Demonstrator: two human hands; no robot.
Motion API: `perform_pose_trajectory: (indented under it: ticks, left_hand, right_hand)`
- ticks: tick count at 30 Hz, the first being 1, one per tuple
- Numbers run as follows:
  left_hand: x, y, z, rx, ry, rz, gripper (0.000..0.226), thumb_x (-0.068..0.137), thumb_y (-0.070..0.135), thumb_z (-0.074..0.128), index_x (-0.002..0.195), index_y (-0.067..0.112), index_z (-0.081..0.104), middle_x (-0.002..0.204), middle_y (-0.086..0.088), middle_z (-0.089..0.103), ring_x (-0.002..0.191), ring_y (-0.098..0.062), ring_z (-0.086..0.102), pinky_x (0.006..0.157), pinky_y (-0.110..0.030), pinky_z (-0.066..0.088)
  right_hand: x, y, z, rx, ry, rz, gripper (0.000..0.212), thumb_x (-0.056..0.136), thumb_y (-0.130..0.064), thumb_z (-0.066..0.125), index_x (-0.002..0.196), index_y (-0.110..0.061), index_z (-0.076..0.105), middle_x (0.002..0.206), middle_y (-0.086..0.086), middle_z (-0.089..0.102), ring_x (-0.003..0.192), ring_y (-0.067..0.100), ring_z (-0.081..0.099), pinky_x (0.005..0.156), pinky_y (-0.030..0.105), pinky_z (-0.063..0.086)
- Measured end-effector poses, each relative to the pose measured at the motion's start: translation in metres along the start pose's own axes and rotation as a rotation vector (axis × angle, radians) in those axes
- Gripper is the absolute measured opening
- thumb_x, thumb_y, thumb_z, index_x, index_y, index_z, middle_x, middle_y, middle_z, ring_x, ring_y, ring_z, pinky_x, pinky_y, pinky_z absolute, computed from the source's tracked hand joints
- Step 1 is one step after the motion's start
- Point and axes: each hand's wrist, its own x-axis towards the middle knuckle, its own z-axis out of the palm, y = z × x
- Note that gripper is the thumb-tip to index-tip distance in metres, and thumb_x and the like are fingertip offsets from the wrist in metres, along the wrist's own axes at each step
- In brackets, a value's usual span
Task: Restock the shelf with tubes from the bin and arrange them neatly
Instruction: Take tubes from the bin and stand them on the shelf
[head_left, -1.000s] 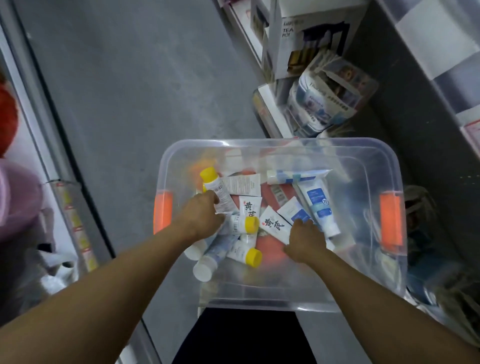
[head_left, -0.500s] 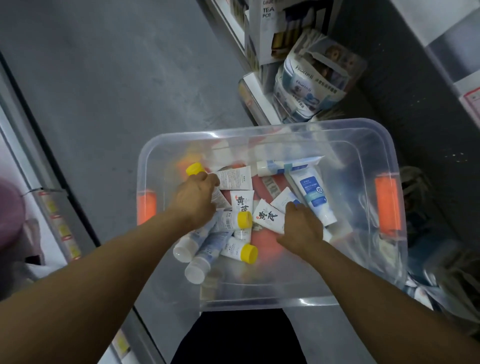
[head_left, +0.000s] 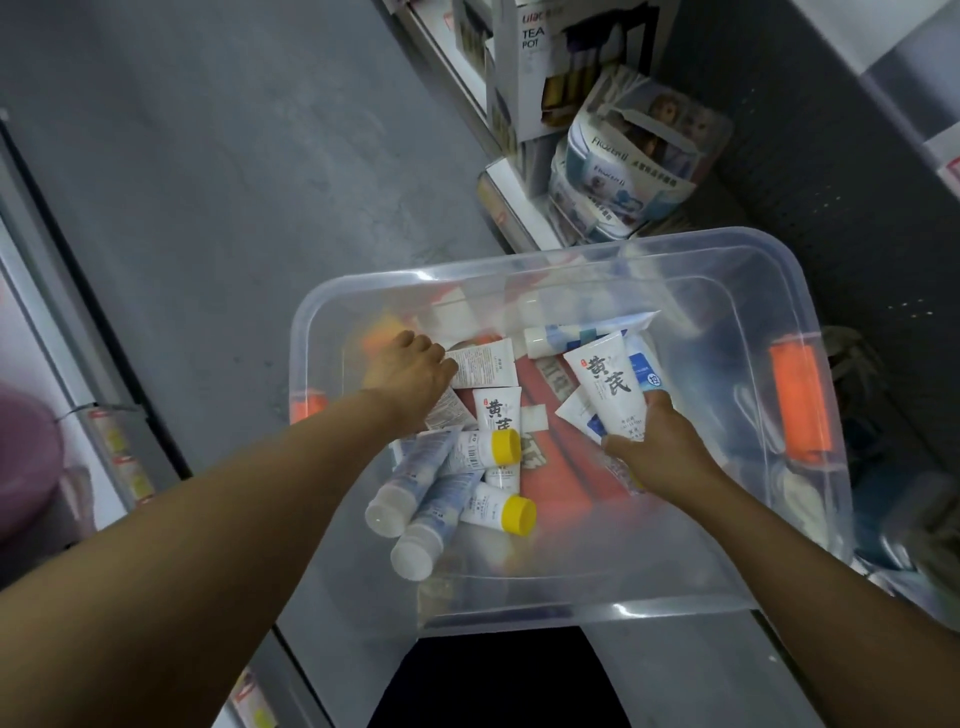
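Grey shop floor lies under a clear bin (head_left: 769, 291). Inside it, the right hand (head_left: 657, 452) now pinches a white tube (head_left: 608, 387), lifted off the pile; the left hand (head_left: 408, 371) curls around another tube (head_left: 480, 366) farther left. Shelving comes next.

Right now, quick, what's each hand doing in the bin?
Left hand: grip closed on a white tube lying in the bin.
Right hand: grip closed on a white tube with black lettering, lifted upright.
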Motion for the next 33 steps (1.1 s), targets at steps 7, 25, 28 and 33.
perform_pose_trajectory:
  ticks: [7, 25, 28, 33]
  left_hand:
    - [-0.001, -0.004, 0.001, 0.080, 0.020, -0.022, 0.039, 0.087, 0.019, 0.056, 0.125, 0.014, 0.046, 0.120, -0.006, 0.056, 0.110, -0.024, 0.051, 0.095, -0.032, 0.036]
    - [-0.057, 0.042, -0.053, -1.447, -0.111, -0.515, 0.054, 0.071, 0.025, 0.079, 0.116, 0.014, 0.050, 0.105, -0.005, 0.056, 0.073, -0.016, 0.060, 0.059, -0.028, 0.051]
    - [-0.070, 0.039, -0.064, -1.646, -0.094, -0.562, 0.031, 0.077, 0.022, 0.073, 0.101, 0.012, 0.056, 0.083, -0.004, 0.060, 0.065, -0.016, 0.055, 0.060, -0.026, 0.045]
    - [-0.100, 0.024, -0.091, -2.082, -0.135, -0.529, 0.031, 0.090, 0.025, 0.054, 0.113, 0.005, 0.057, 0.087, -0.013, 0.063, 0.066, -0.022, 0.058, 0.063, -0.027, 0.048]
  right_hand:
    - [-0.004, -0.003, 0.011, 0.140, 0.021, 0.009, 0.046, 0.084, -0.016, 0.064, 0.120, -0.008, 0.036, 0.104, 0.004, 0.051, 0.085, 0.023, 0.051, 0.051, 0.022, 0.037]
    - [-0.060, -0.013, -0.010, 0.435, 0.155, 0.122, 0.047, 0.079, -0.014, 0.067, 0.117, -0.008, 0.042, 0.113, 0.009, 0.058, 0.099, 0.028, 0.060, 0.082, 0.041, 0.052]
    - [-0.076, -0.022, -0.021, 0.520, 0.186, 0.119, 0.045, 0.083, -0.014, 0.063, 0.123, -0.007, 0.042, 0.109, 0.005, 0.055, 0.094, 0.024, 0.057, 0.071, 0.031, 0.049]
    - [-0.112, -0.042, -0.042, 0.637, 0.253, 0.068, 0.031, 0.089, -0.011, 0.049, 0.120, -0.006, 0.043, 0.107, 0.011, 0.058, 0.074, 0.017, 0.057, 0.054, 0.025, 0.043]
